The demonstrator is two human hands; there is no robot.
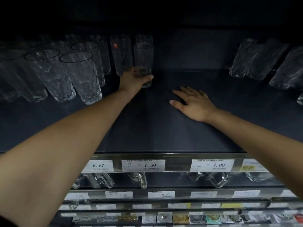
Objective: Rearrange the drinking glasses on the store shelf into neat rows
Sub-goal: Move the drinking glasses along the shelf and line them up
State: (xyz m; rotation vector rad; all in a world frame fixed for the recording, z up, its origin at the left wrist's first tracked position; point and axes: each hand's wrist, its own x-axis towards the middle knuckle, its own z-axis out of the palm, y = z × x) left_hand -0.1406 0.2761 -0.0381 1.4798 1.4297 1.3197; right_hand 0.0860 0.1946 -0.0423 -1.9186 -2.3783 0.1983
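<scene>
A tall plain clear glass [144, 58] stands on the dark shelf [164, 128], and my left hand [133, 80] is wrapped around its base. Just behind it stands another plain glass [144, 39], and to its left one with a red sticker [120, 53]. Further left are rows of textured tumblers [77, 74]. More textured glasses [255, 59] stand at the right end of the shelf. My right hand [193, 103] lies flat on the bare shelf middle, fingers spread, holding nothing.
The shelf's front rail carries price labels [143, 165] reading 5.50, 7.50 and 7.00. Below it, glass mugs [141, 179] stand on a lower shelf, with further labelled shelves and small packaged goods [180, 218] beneath. The shelf's back wall is dark.
</scene>
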